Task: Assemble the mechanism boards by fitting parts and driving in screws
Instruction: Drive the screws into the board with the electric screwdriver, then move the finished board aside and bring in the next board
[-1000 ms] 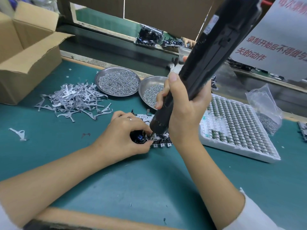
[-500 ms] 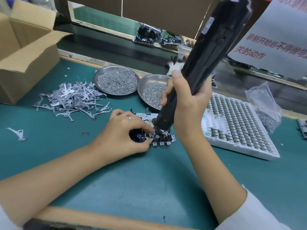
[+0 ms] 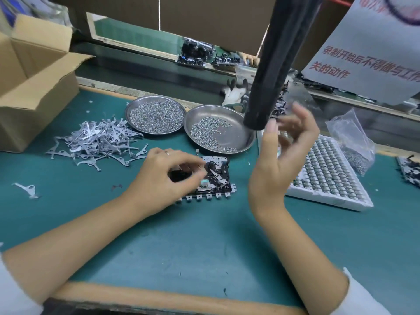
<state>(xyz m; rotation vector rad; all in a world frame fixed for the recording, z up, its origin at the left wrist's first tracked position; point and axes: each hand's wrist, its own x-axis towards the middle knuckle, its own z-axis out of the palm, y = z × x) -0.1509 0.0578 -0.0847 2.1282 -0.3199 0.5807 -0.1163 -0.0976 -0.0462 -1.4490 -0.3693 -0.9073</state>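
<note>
Mechanism board of black and silver metal (image 3: 213, 178) lies at frame centre on our green mat (image 3: 204, 246), bare mat open below it. Our left hand (image 3: 163, 178) rests curled fingers on its left part; our right hand (image 3: 277, 164), fingers spread and holding nothing, hovers just beside the hanging black screwdriver (image 3: 270, 71).

Left hand (image 3: 163, 176) covers the mechanism board's (image 3: 216, 176) left half; the screwdriver (image 3: 272, 64) runs off the top edge; right-hand fingers (image 3: 293, 123) are motion-blurred.

Factory assembly bench, small-parts work: green mat (image 3: 204, 246) w/ two steel dishes of screws (image 3: 156, 117), heap of stamped metal levers (image 3: 100, 142), white tray of small components (image 3: 327, 171), hanging powered screwdriver (image 3: 272, 64), open cardboard box (image 3: 34, 87), printed notice (image 3: 368, 55).
</note>
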